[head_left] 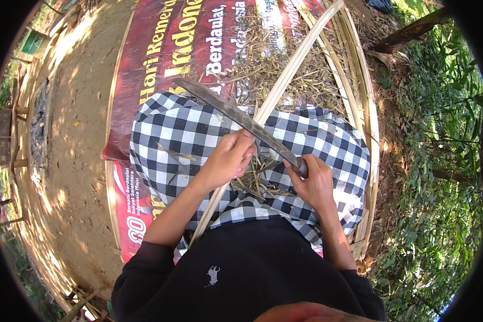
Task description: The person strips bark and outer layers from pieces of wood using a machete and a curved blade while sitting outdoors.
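My right hand (313,181) is closed round the short handle of a machete (220,103). Its long dark blade slants up and left over my lap, crossing a long pale bamboo strip (291,68). My left hand (229,156) is closed on that strip just below the blade; the fingers partly hide it. From beside my left elbow the strip runs up to the top right. Black-and-white checkered cloth (177,131) covers my legs, and curled shavings (255,185) lie on it between my hands.
I sit on a red printed banner (124,102) over a platform edged by pale bamboo slats (366,102) on the right. A heap of shavings (306,80) lies ahead. Bare soil (83,134) stretches left; green plants (440,134) grow right, near a dark wooden post (413,31).
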`<state>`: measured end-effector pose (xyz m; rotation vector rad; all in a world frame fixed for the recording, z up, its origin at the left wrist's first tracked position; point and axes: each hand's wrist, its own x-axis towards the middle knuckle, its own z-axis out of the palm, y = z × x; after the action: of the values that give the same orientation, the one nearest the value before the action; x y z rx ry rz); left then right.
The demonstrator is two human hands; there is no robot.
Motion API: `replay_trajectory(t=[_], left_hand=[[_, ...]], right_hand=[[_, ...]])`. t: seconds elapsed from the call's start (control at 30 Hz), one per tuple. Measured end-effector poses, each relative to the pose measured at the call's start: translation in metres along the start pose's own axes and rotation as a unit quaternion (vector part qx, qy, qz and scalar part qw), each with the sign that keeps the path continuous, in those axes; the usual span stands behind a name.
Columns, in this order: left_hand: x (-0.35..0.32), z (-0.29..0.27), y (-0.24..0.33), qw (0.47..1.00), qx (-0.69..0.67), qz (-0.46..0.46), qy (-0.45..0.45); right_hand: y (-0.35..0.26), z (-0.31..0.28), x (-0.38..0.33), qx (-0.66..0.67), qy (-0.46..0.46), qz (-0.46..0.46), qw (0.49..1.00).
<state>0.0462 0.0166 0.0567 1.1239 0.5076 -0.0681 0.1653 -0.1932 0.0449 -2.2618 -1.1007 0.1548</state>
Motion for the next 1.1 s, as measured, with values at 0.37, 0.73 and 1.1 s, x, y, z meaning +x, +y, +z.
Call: replay_trajectory(t=[0.37, 0.73, 1.1], left_hand=[[-0.025, 0.013, 0.000, 1.000, -0.022, 0.002, 0.004], [-0.036, 0.009, -0.014, 0.999, -0.018, -0.003, -0.027], [-0.035, 0.007, -0.030, 0.998, 0.025, 0.002, -0.056]], right_hand=[[-0.003, 0.001, 0.022, -0.110, 0.075, -0.072, 0.988], [0.056, -0.014, 0.043, -0.161, 0.091, -0.067, 0.980], [0.071, -0.018, 0.049, -0.142, 0.114, -0.059, 0.981]])
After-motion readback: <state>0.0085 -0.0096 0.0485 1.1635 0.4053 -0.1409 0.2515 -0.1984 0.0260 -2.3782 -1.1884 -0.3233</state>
